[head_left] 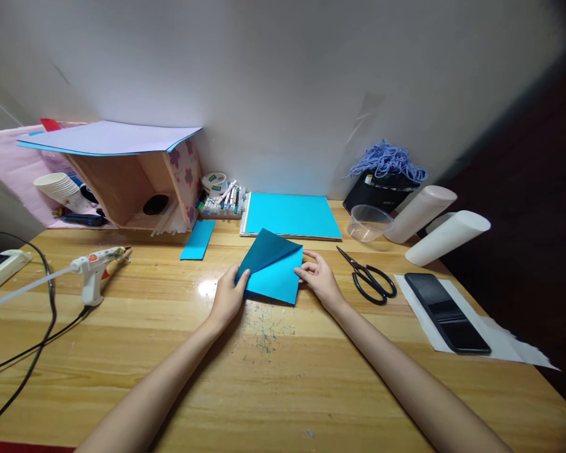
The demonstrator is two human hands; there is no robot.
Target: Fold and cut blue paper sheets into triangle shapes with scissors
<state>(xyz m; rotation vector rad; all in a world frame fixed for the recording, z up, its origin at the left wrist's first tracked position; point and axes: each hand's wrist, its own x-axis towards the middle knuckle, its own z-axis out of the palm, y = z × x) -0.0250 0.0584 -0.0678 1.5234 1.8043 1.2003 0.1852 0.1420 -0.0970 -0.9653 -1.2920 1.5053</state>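
Note:
A sheet of blue paper (276,280), partly folded over on a slant, is held between my two hands above the middle of the table. Its folded flap looks darker and leans toward the upper left. My left hand (229,292) pinches the left edge, thumb on top. At the right edge, my right hand (318,277) grips the sheet between thumb and fingers. Behind it lies a stack of blue paper (292,214), and a small blue strip (198,240) rests to the left. Black-handled scissors (370,280) lie right of my right hand.
A glue gun (94,274) with its cable stands at left, near an open box (122,182). Markers (224,200) sit behind. On the right are a clear plastic bowl (368,223), paper rolls (448,236), blue yarn (389,162) and a phone (446,311). Small scraps dot the table (264,390).

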